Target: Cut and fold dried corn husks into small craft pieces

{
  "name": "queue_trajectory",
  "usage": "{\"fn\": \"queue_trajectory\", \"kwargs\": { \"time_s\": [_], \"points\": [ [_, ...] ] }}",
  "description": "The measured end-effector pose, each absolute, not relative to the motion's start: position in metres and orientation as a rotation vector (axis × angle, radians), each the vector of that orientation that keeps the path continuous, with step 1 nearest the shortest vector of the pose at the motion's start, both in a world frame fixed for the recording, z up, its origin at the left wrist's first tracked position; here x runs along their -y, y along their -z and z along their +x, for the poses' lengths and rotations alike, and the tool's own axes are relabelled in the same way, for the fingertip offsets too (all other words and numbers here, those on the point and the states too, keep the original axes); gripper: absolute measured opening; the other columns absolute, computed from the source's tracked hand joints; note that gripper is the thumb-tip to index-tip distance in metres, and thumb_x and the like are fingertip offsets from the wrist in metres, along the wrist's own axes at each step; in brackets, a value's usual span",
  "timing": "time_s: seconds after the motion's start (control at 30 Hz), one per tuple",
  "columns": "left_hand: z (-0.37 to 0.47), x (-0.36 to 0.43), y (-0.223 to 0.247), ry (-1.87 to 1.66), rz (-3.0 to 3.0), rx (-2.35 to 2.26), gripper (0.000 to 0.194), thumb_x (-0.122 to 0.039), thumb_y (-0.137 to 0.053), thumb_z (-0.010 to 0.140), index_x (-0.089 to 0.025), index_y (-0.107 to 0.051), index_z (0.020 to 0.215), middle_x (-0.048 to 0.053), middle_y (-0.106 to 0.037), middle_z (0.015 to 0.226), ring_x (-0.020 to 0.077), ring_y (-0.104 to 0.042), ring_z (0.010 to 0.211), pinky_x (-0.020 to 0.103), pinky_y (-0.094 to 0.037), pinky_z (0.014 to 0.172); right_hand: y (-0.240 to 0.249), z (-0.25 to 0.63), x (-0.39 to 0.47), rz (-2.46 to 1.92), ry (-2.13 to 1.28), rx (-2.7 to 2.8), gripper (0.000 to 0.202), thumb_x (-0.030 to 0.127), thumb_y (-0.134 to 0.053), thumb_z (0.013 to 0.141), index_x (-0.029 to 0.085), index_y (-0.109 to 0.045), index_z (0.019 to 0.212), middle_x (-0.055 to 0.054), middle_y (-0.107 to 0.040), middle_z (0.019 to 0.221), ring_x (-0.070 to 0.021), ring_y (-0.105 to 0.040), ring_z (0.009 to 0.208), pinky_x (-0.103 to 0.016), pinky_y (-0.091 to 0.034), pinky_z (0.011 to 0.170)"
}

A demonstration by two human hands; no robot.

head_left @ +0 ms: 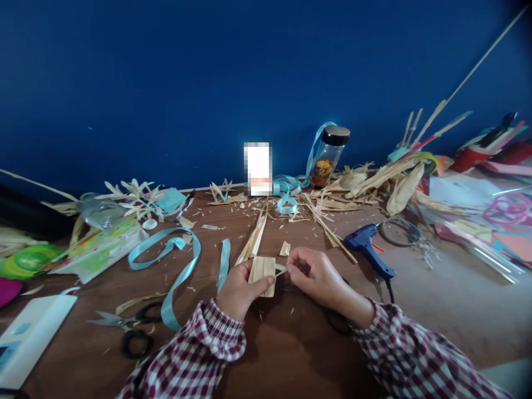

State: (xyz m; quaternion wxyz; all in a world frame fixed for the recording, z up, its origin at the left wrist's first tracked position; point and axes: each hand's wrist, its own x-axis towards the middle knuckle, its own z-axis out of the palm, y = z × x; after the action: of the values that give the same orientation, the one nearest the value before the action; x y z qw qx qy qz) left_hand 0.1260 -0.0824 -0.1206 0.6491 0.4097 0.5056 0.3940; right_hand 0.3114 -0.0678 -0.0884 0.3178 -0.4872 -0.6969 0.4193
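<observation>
— What's along the left of the frame?

— A white box at the lower left, black-handled scissors just right of it, and a light blue ribbon looping above them on the brown table.

— And the hands?

— Centre, low in the frame. The left hand pinches a folded piece of dried corn husk, thumb across its face. The right hand, fingers curled in, grips a thin strip coming off the husk's right edge. Both sleeves are red-checked.

— Further right?

— A blue glue gun lies near the right hand; a black-lidded jar stands against the blue wall behind it.
</observation>
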Motion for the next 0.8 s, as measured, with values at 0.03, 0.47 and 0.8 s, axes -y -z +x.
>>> {"fn": "queue_trajectory", "kwargs": {
  "time_s": [0.03,0.47,0.8],
  "points": [
    [0.126,0.082,0.120,-0.899,0.930,-1.154,0.032,-0.029,-0.074,0.065,-0.014,-0.067,0.093,0.006,-0.071,0.081,0.0187,-0.064,0.070,0.030,-0.051,0.067,0.089,0.311,0.068,-1.289,-1.103,1.830,0.008,0.014,-0.052,0.075,0.018,-0.052,0.068,0.003,-0.055,0.057,-0.0088,-0.046,0.051,-0.019,-0.035,0.047],
    [0.128,0.081,0.111,-0.954,0.878,-1.249,0.026,-0.025,-0.075,0.061,-0.015,-0.069,0.084,0.004,-0.070,0.069,0.0194,-0.063,0.062,0.033,-0.052,0.063,0.088,0.309,0.068,-1.377,-1.047,1.822,0.008,0.014,-0.051,0.070,0.017,-0.052,0.063,0.002,-0.054,0.055,-0.0097,-0.047,0.051,-0.019,-0.035,0.047],
    [0.128,0.080,0.108,-1.028,0.822,-1.336,0.030,-0.025,-0.077,0.057,-0.011,-0.069,0.082,0.004,-0.068,0.066,0.0162,-0.061,0.056,0.029,-0.051,0.058,0.091,0.315,0.065,-1.461,-0.984,1.833,0.008,0.015,-0.052,0.070,0.017,-0.051,0.062,0.005,-0.049,0.052,-0.0084,-0.043,0.049,-0.018,-0.032,0.046]
  ]
}}
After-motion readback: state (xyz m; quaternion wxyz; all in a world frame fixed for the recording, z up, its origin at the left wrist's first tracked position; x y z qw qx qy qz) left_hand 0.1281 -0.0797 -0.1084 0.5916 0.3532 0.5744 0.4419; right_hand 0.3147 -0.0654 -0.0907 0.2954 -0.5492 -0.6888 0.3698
